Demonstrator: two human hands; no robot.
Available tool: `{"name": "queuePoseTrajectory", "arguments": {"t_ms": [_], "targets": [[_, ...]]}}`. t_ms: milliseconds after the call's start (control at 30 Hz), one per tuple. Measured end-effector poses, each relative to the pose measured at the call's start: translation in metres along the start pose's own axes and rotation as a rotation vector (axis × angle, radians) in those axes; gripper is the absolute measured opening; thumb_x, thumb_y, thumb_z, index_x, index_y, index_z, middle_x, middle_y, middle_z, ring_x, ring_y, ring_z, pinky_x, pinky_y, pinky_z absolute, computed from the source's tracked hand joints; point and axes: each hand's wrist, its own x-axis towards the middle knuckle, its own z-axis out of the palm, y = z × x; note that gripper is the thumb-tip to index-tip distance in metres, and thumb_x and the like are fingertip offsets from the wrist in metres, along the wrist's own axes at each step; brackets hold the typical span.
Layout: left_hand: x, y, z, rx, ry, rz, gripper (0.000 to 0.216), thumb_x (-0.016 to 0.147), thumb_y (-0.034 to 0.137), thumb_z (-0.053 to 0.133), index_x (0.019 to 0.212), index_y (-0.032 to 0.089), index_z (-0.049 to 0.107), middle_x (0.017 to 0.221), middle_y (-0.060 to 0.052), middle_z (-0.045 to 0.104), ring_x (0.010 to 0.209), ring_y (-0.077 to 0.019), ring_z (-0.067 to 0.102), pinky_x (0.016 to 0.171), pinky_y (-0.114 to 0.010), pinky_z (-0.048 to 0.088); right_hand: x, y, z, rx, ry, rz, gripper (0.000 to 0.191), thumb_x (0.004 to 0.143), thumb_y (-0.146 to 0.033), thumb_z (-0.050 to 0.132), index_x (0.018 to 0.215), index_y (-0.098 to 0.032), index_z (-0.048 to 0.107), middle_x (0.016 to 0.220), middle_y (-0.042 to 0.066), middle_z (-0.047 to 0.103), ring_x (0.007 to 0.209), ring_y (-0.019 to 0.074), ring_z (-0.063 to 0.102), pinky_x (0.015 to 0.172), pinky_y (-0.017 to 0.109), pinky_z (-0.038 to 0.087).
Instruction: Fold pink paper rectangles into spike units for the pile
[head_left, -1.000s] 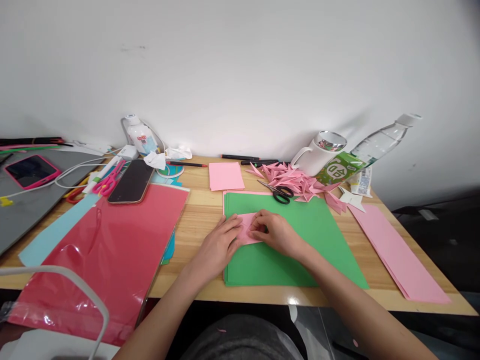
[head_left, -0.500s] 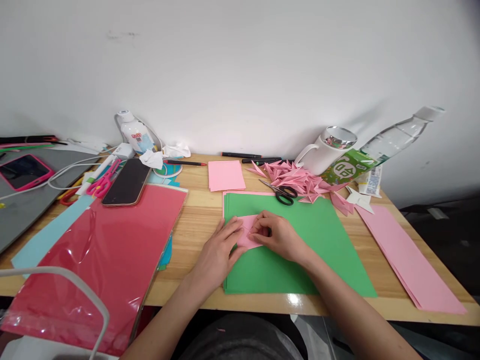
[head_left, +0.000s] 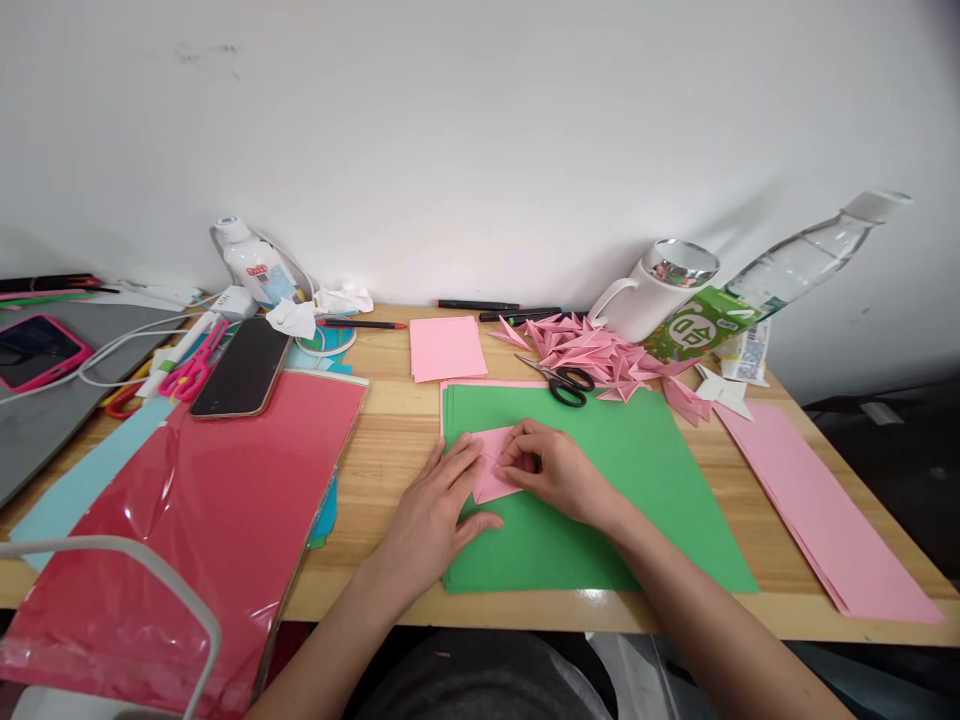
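A small folded sheet of pink paper (head_left: 491, 487) lies on a stack of green paper (head_left: 637, 470). My left hand (head_left: 442, 505) rests over the sheet's left edge, fingers out flat on it and thumb held apart on the green. With thumb and fingertips pinched together, my right hand (head_left: 555, 470) holds the sheet's right part and hides some of it. Black-handled scissors (head_left: 568, 384) lie just beyond, at the stack's far edge. Behind them spreads a heap of folded pink paper pieces (head_left: 592, 352).
Square pink sheets (head_left: 448, 348) sit toward the wall, near several pens. A white mug (head_left: 652, 295), a green carton (head_left: 697, 325) and a leaning bottle (head_left: 817, 250) stand back right. Pink strips (head_left: 825, 520) lie right. Left are a red paper pack (head_left: 217, 520) and a phone (head_left: 241, 368).
My left thumb has lifted off the pink sheet's near edge and swung out to the right over the green paper. My right hand keeps its pinch. The view has shifted slightly.
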Motion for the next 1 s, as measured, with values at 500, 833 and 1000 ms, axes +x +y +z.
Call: {"name": "queuePoseTrajectory", "arguments": {"t_ms": [500, 833, 1000], "targets": [[0.0028, 0.0008, 0.0074, 0.057, 0.117, 0.02, 0.03, 0.09, 0.023, 0.045, 0.117, 0.015, 0.054, 0.124, -0.01, 0.058, 0.122, -0.0233, 0.048, 0.103, -0.047, 0.041, -0.0007, -0.0001, -0.0003, -0.007, -0.003, 0.021, 0.011, 0.075, -0.015, 0.061, 0.064, -0.016, 0.057, 0.075, 0.0, 0.053, 0.054, 0.0073, 0.046, 0.054, 0.023, 0.037], [0.0048, 0.001, 0.0059, -0.007, 0.145, 0.001, 0.028, 0.089, 0.024, 0.048, 0.115, 0.018, 0.056, 0.122, -0.009, 0.06, 0.12, -0.0223, 0.05, 0.103, -0.046, 0.041, 0.0002, -0.0002, -0.0002, -0.001, 0.038, 0.026, 0.007, 0.073, -0.014, 0.063, 0.07, -0.016, 0.057, 0.074, -0.002, 0.051, 0.055, 0.0074, 0.046, 0.055, 0.022, 0.038], [0.0045, 0.0016, 0.0078, 0.015, 0.132, -0.008, 0.028, 0.088, 0.022, 0.048, 0.115, 0.016, 0.056, 0.122, -0.01, 0.06, 0.12, -0.0226, 0.05, 0.103, -0.047, 0.041, 0.0002, 0.0026, 0.0004, 0.034, 0.027, -0.005, 0.005, 0.073, -0.014, 0.063, 0.071, -0.018, 0.06, 0.08, -0.001, 0.052, 0.058, 0.0077, 0.048, 0.057, 0.023, 0.04]]}}
